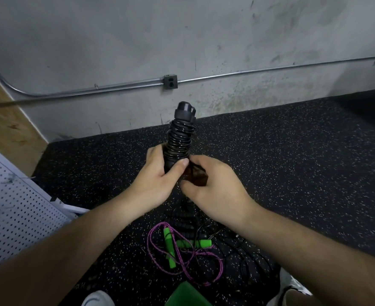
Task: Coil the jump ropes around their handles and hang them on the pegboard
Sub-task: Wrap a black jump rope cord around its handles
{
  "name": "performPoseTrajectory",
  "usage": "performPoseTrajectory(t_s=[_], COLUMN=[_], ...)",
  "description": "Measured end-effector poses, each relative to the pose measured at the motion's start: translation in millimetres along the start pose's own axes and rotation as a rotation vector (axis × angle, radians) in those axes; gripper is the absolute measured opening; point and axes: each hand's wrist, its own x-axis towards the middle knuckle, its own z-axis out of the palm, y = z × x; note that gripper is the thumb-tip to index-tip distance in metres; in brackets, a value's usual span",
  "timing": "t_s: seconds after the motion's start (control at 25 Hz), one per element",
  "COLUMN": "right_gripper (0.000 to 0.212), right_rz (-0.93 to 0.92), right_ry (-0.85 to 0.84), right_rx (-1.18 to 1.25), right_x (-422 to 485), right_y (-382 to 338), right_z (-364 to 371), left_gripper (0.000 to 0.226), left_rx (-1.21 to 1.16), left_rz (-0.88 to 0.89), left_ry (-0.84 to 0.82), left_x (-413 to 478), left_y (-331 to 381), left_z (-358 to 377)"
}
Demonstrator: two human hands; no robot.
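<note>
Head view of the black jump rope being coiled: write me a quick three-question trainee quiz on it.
1. True or false: the black cord coiled around the black handles is already hanging on the white perforated pegboard.
2. Which hand wraps the handles' lower end: A left hand, B right hand?
3. What colour are the handles of the purple braided rope on the black speckled rubber floor?

Key: 1 false, still held in front of the person; 2 A; 3 green.
</note>
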Motion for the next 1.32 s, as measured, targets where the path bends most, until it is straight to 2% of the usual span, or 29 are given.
performPoseTrajectory(t_s=[0.08,0.16,0.24,0.32,0.4,0.48,0.64,0.8,0.96,1.04,1.2,1.24,1.32], right_gripper=[0.041,0.062,0.050,0.038,0.034,0.028,0.018,0.024,0.020,0.022,0.055,0.061,0.054], right_rz=[0.020,-0.018,-0.134,-0.286,-0.422,-0.501,-0.436,-0.182,-0.237,-0.287,-0.365,-0.391,-0.466], right_ry=[-0.019,-0.050,-0.015,0.030,0.035,0.063,0.031,0.270,0.394,0.349,-0.025,-0.074,-0.022], right_rx=[0.082,0.061,-0.062,-0.196,-0.256,-0.290,-0.079,0.105,-0.118,-0.201,-0.347,-0.403,-0.469], right_x=[-0.2,-2.6,-1.7,1.2,6.2,11.8,15.5,19.0,26.8,27.2,20.3,20.5,23.6], right_y=[0.6,3.1,9.3,14.2,17.3,17.2,8.2,2.5,6.4,4.0,0.8,1.9,5.1], right_z=[-0.4,-1.8,-3.8,-7.6,-12.1,-16.4,-21.3,-24.7,-27.1,-22.4,-14.0,-14.2,-15.5], left_gripper=[0.038,0.054,0.065,0.063,0.058,0.060,0.067,0.051,0.043,0.041,0.041,0.041,0.042], left_rx=[-0.122,-0.256,-0.374,-0.443,-0.465,-0.465,-0.498,-0.659,-0.712,-0.715,-0.765,-0.780,-0.793], left_rz=[-0.029,-0.046,-0.063,-0.054,-0.040,-0.046,-0.052,-0.059,-0.074,-0.092,-0.124,-0.128,-0.147], left_ry=[0.024,0.050,0.034,-0.012,-0.060,-0.118,-0.190,-0.181,-0.196,-0.173,-0.100,-0.096,-0.104], left_x=[-0.9,-1.5,-4.3,-7.5,-12.2,-16.1,-19.3,-15.3,-18.7,-18.2,-12.4,-11.9,-12.7], left_y=[1.1,-0.6,-0.8,2.4,10.6,16.7,21.4,18.0,21.6,22.6,23.8,23.8,24.2], left_z=[-2.5,-6.1,-9.6,-11.5,-13.1,-14.2,-15.4,-11.2,-2.1,1.1,-4.2,-5.8,-7.4])
